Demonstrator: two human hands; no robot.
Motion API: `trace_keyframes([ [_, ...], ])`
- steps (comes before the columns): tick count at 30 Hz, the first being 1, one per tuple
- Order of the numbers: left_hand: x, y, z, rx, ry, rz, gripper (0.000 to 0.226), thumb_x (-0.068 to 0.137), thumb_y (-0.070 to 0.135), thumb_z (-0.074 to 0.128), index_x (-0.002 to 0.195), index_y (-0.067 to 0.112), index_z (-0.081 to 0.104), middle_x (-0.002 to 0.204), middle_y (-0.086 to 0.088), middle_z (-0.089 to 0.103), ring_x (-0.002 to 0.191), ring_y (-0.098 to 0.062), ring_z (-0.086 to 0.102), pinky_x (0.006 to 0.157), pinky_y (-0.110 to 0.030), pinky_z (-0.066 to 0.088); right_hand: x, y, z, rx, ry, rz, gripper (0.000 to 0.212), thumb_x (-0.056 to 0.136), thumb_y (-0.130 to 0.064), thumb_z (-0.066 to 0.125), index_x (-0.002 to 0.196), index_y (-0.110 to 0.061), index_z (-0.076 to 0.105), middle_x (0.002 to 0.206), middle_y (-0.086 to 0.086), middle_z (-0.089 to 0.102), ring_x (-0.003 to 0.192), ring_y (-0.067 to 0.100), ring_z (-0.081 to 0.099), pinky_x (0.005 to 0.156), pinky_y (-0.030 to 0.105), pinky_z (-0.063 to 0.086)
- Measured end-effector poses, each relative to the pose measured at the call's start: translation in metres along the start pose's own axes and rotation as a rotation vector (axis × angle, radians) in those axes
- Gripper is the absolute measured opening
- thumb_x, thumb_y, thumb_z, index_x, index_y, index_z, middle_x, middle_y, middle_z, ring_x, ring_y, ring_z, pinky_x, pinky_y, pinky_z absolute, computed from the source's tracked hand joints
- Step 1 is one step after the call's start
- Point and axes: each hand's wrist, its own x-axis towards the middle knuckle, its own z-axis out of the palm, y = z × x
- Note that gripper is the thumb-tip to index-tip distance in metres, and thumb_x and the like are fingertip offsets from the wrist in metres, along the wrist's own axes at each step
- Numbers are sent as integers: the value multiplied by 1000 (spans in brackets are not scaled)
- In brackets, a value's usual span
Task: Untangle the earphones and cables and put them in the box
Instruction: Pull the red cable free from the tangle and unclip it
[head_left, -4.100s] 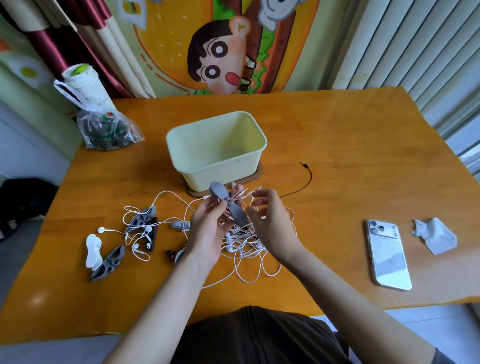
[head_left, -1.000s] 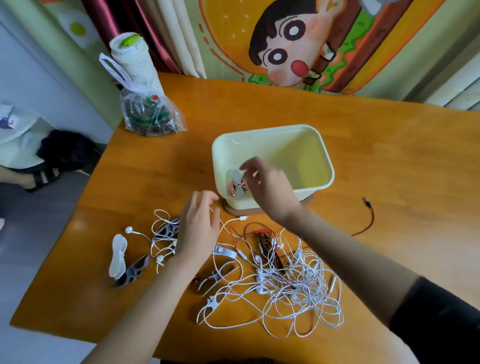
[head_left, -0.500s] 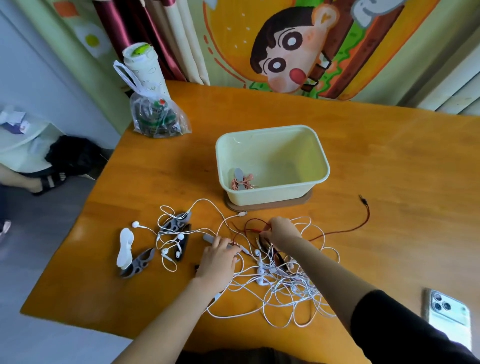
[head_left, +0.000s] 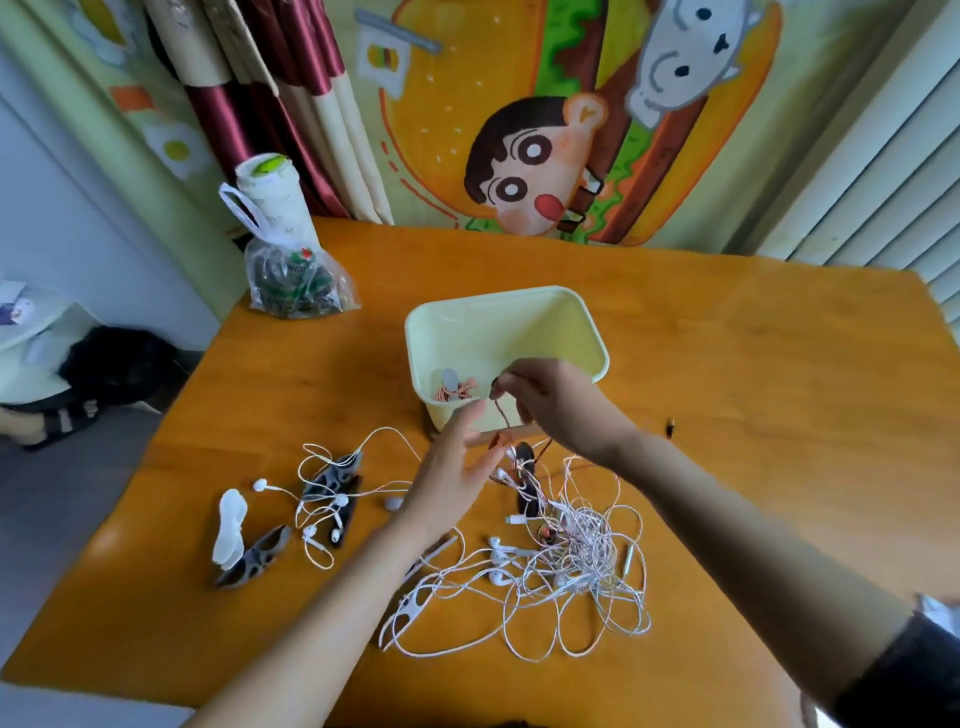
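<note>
Head view: the right hand (head_left: 550, 400), down in the tangle (head_left: 571, 551) half a second ago, has risen just in front of the box (head_left: 602, 358), its fingers (head_left: 514, 385) pinching the red cable (head_left: 501, 418), which trails back into the tangle. The left hand (head_left: 457, 467) has lifted too, with its fingers straight and apart, holding nothing. One wound bundle (head_left: 454, 391) lies inside the box. The white earphones stay knotted before it, so a second piece is probably being drawn free.

no legible text anywhere, print inside the plastic bag (head_left: 291, 283) too blurred to read
</note>
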Motion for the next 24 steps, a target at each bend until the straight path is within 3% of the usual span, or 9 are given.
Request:
trace_keyframes([
  [2,5,25,-1,-109,-19,90,21,97,15,51,99,36,55,100,17,63,95,0,61,87,-17,46,-4,-14,-12,-7,38,-26,27,97,-18,46,84,-9,68,55,-7,53,47,-2,49,51,11,35],
  [4,7,37,-3,-119,-14,100,23,99,15,47,84,28,57,80,7,64,85,-13,64,83,-27,48,-10,-24,-25,-13,119,-21,28,97,-19,46,82,-11,68,53,-8,53,46,0,48,50,12,35],
  [6,8,36,-7,-55,-15,47,23,100,15,44,83,22,57,74,1,61,79,-18,61,79,-29,48,-13,-29,-39,-3,237,-15,27,97,-20,46,79,-16,67,52,-8,53,45,0,48,48,12,35],
  [10,2,24,-9,43,-72,-71,28,102,14,38,83,14,59,71,3,58,66,2,55,74,-18,42,-24,-36,-72,39,490,-10,27,98,-21,46,80,-17,66,54,-7,53,45,-3,47,48,10,33],
  [13,0,15,-15,38,-70,-103,34,103,16,36,80,17,60,67,-3,58,68,-11,58,78,-28,45,-33,-34,-89,93,602,3,28,99,-22,45,83,-15,67,55,-6,53,43,-4,46,47,8,33],
  [16,4,33,-23,-53,13,2,31,103,21,37,90,15,64,57,-3,47,58,-13,53,79,-44,54,-41,-24,-90,13,558,60,30,99,-23,43,83,-15,67,56,-7,55,42,-5,47,44,8,33],
  [18,8,59,-28,-88,85,100,30,103,21,38,91,18,65,53,7,36,50,-9,40,72,-44,55,-44,-14,-83,-35,463,107,30,99,-21,43,85,-13,68,57,-7,56,41,-5,46,41,9,32],
  [21,7,107,-38,-114,156,288,30,102,22,38,94,24,67,48,12,34,49,-7,28,51,-32,36,-46,-4,-74,-50,358,146,30,99,-20,43,85,-12,69,59,-7,58,42,1,46,40,10,33],
  [24,8,130,-48,-49,210,387,29,102,25,41,95,21,69,49,10,32,49,-7,29,46,-24,22,-49,-2,-67,-58,274,166,30,99,-18,42,85,-14,68,60,-8,58,41,2,46,42,9,34],
])
